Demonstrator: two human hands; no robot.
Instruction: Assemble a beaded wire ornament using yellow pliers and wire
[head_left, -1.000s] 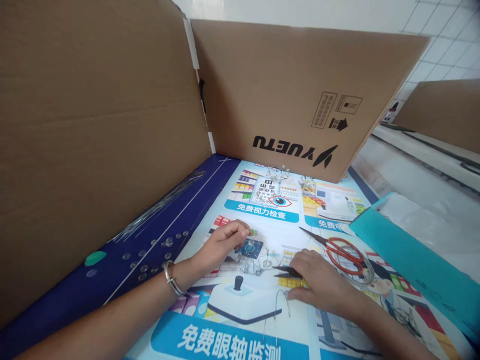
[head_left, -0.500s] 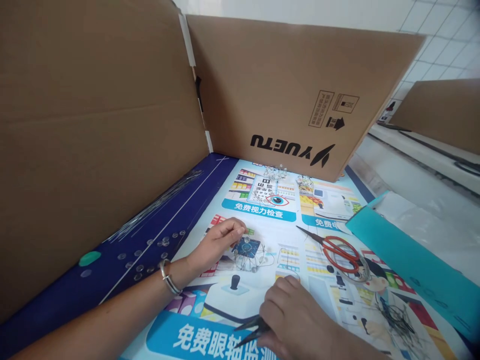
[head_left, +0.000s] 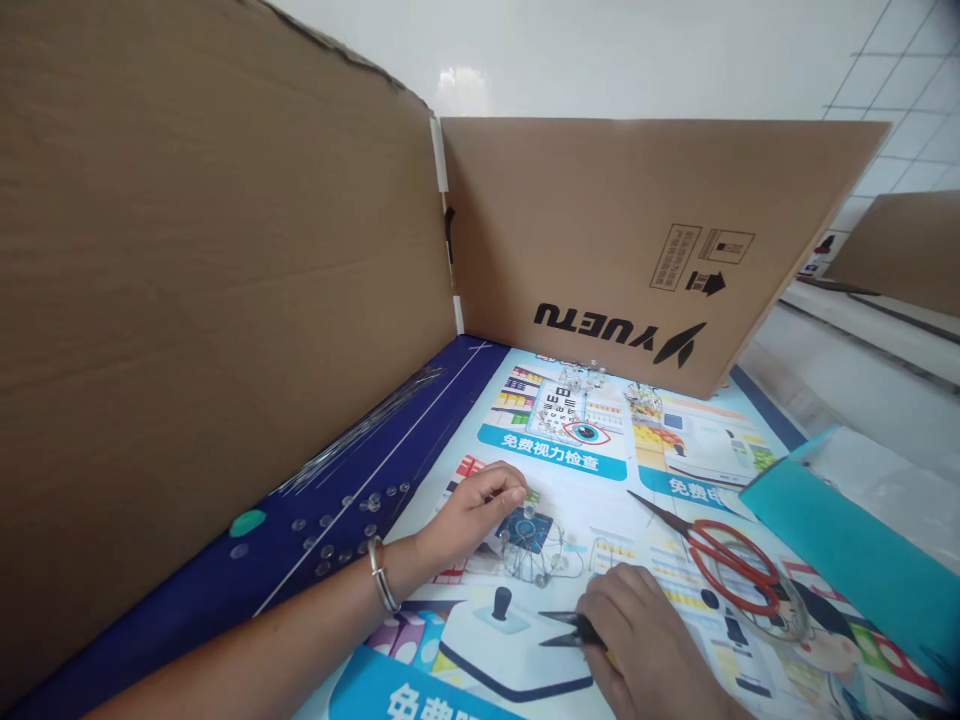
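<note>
My left hand (head_left: pixel 480 510), wearing a silver bangle on the wrist, is closed in a pinch at the upper edge of a wire piece with clear beads (head_left: pixel 531 560). Its thin wires form a rounded, cage-like shape, and a loose end loops out to the right. Lower and to the right, my right hand (head_left: pixel 626 625) is wrapped round needle-nose pliers (head_left: pixel 566 628). Their dark jaws point left and stand slightly apart, with nothing visible between them. The palm hides most of the handles. The pliers are apart from the wire piece.
Red-handled scissors (head_left: pixel 731 565) lie at right on a coil of wire, near a teal folder (head_left: pixel 847 560). Clear beads (head_left: pixel 371 503) and straight wires (head_left: pixel 360 430) lie at left. More wire pieces (head_left: pixel 581 378) stand before the cardboard panel (head_left: pixel 600 220).
The view has shifted, so everything sits lower and farther right. My right hand has brought the pliers nearer the wire piece, their jaws now more level. The left-hand pinch is unchanged.
</note>
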